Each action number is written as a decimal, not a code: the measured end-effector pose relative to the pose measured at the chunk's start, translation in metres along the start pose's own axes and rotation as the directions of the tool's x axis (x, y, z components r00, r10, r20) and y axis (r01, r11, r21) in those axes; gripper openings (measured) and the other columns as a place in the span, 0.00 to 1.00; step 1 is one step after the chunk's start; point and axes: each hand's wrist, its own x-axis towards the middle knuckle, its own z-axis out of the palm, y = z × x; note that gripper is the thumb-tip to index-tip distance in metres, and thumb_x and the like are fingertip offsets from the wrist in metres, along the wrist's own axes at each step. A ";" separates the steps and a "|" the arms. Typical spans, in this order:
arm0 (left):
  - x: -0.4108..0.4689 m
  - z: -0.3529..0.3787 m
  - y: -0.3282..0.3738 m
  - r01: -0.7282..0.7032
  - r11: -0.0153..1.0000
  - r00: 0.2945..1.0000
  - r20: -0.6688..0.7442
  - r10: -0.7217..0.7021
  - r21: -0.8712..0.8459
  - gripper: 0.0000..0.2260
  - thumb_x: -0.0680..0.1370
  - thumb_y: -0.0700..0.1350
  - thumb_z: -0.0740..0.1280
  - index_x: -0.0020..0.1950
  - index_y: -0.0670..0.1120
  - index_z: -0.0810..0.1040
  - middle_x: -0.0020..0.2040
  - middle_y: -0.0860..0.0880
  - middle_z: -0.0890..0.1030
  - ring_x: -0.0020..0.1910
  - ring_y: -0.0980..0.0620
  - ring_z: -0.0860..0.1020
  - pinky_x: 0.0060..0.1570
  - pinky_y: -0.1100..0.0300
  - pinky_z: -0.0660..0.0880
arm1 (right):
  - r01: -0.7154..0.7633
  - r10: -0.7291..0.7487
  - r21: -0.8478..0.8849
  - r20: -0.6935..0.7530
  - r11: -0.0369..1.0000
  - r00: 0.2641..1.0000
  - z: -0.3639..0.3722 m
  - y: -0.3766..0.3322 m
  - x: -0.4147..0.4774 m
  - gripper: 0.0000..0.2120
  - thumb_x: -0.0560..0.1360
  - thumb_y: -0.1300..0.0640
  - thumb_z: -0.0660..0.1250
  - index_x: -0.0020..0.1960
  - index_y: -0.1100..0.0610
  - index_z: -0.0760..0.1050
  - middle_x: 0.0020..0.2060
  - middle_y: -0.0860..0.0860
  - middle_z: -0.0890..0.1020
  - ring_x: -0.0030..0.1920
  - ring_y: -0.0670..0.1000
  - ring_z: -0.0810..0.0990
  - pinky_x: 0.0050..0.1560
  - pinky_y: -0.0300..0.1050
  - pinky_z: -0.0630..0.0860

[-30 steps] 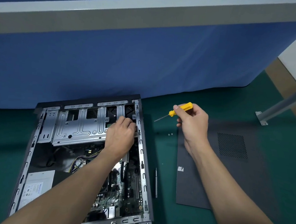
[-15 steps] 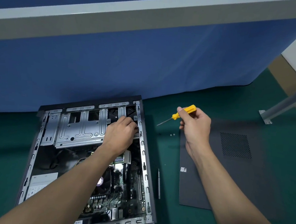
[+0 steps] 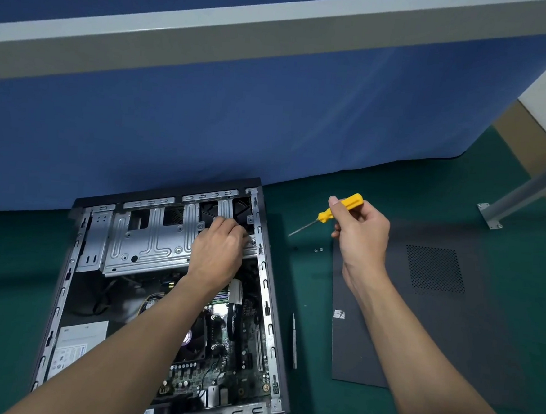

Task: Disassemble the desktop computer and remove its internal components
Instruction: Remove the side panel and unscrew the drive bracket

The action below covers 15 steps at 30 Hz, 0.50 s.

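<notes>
I note dull bare stamped metal on the drive cage [image 3: 153,240], matt dark finish on the side panel [image 3: 482,334], glossy yellow plastic on the screwdriver [image 3: 324,216] handle, cloth-like blue partition [image 3: 271,126].

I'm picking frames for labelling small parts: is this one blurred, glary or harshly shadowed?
Head view: light is even, no glare on the metal drive cage; a soft shadow lies right of the computer case; both the left hand and the right hand holding the yellow screwdriver look sharp; the loose screws are tiny specks.
</notes>
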 end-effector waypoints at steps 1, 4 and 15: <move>-0.001 0.000 0.000 0.014 1.000 1.000 -0.008 -0.014 -0.013 0.08 0.79 0.44 0.67 0.53 0.42 0.82 0.49 0.47 0.81 0.51 0.47 0.75 0.42 0.53 0.75 | 0.003 -0.003 0.000 0.001 1.000 1.000 0.000 0.000 0.000 0.12 0.72 0.54 0.73 0.40 0.62 0.76 0.31 0.52 0.73 0.29 0.46 0.69 0.28 0.43 0.69; -0.001 -0.001 0.001 0.063 0.994 0.997 -0.042 -0.067 -0.085 0.07 0.79 0.44 0.67 0.51 0.43 0.83 0.49 0.49 0.81 0.51 0.48 0.75 0.43 0.53 0.76 | 0.006 -0.006 -0.010 -0.001 1.000 1.000 0.000 0.000 0.001 0.14 0.73 0.54 0.73 0.42 0.64 0.75 0.31 0.52 0.74 0.29 0.46 0.69 0.29 0.43 0.69; -0.004 0.002 0.004 -0.056 0.985 0.993 -0.113 0.038 -0.161 0.01 0.73 0.40 0.75 0.43 0.44 0.86 0.44 0.50 0.83 0.45 0.46 0.78 0.33 0.55 0.77 | -0.012 0.012 -0.004 -0.020 1.000 1.000 -0.001 0.004 0.000 0.15 0.72 0.55 0.73 0.41 0.67 0.73 0.31 0.53 0.73 0.28 0.48 0.68 0.28 0.44 0.67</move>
